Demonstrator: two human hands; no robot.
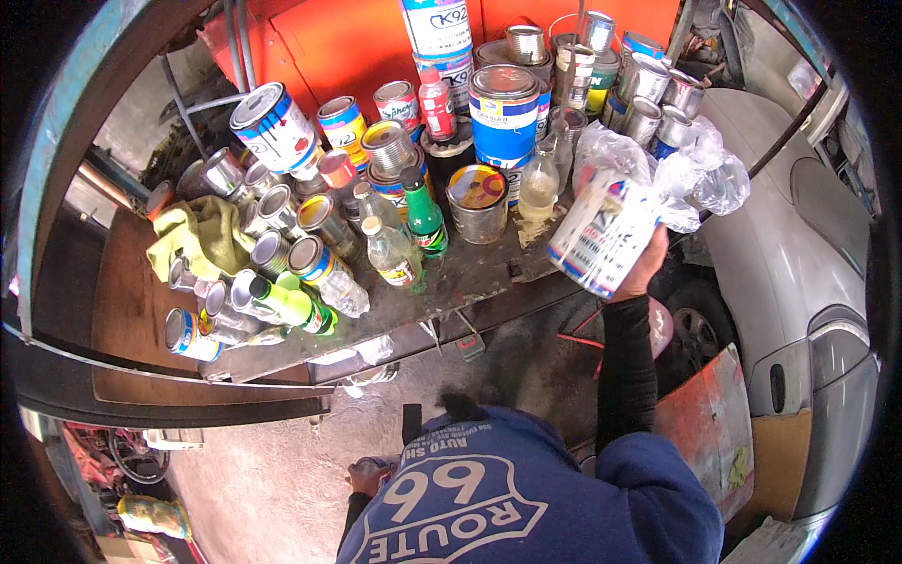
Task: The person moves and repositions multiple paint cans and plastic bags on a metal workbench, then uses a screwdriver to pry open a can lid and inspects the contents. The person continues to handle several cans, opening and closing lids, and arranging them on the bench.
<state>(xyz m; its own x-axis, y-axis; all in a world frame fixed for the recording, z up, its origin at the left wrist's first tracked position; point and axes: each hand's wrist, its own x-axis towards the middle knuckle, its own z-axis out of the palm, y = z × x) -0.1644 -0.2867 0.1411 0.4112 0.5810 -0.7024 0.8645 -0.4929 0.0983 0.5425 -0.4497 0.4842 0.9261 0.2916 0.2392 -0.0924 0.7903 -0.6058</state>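
My right hand [648, 268] grips a white can [601, 240] with blue and red print, held tilted above the shelf's right front edge. The can is a little blurred. Just behind it lies clear crumpled plastic [700, 174]. A glass bottle of pale liquid [538, 188] stands to its left. Low down by my body, my left hand [368, 477] is curled round something dark and roundish. Most of that thing is hidden, so I cannot make out what it is.
Paint cans [505, 117] and bottles, including a green bottle [425, 221], crowd the dark shelf [451, 282]. A yellow-green cloth [202, 235] lies over cans on the left. At right stands a silver car [799, 244], with a worn panel [700, 432] below it.
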